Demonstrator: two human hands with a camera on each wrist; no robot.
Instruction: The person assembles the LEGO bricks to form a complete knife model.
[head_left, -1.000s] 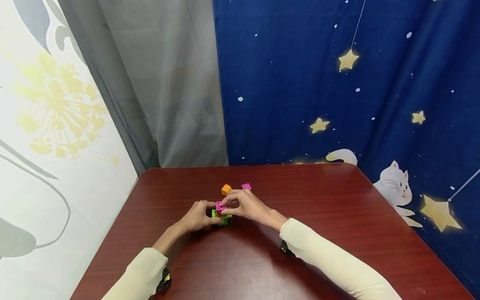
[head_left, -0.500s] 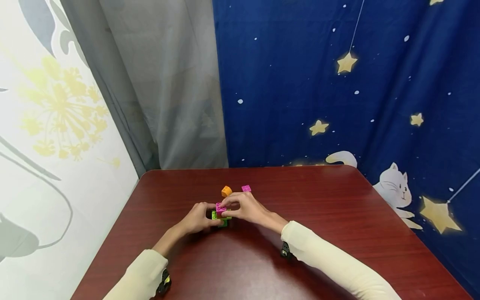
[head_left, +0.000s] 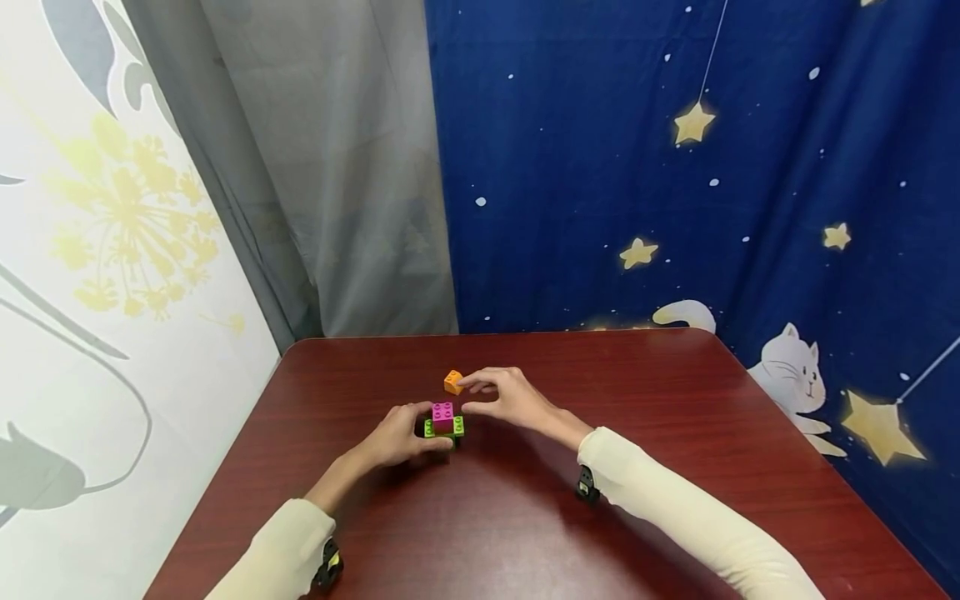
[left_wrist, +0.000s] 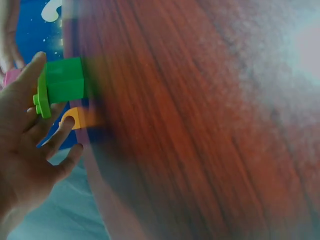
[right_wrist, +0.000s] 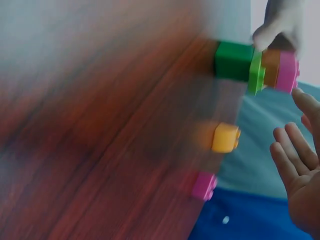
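Over the table (head_left: pixel 487 525), the left hand (head_left: pixel 393 436) grips stacked bricks (head_left: pixel 443 417); the right hand (head_left: pixel 519 401) hovers empty, spread.

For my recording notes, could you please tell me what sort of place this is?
Perhaps a curtained play corner: a starry blue curtain and a grey curtain hang behind a brown table bearing a toy brick stack.

Table (head_left: pixel 480 533): dk red-brn, wood grain, glossy, rounded far corners. On it: stack (head_left: pixel 442 415), grn block (right_wrist: pixel 233 61) at btm; orange block (right_wrist: pixel 226 138) just beyond; pink block (right_wrist: pixel 203 186) nr orange, not touching.
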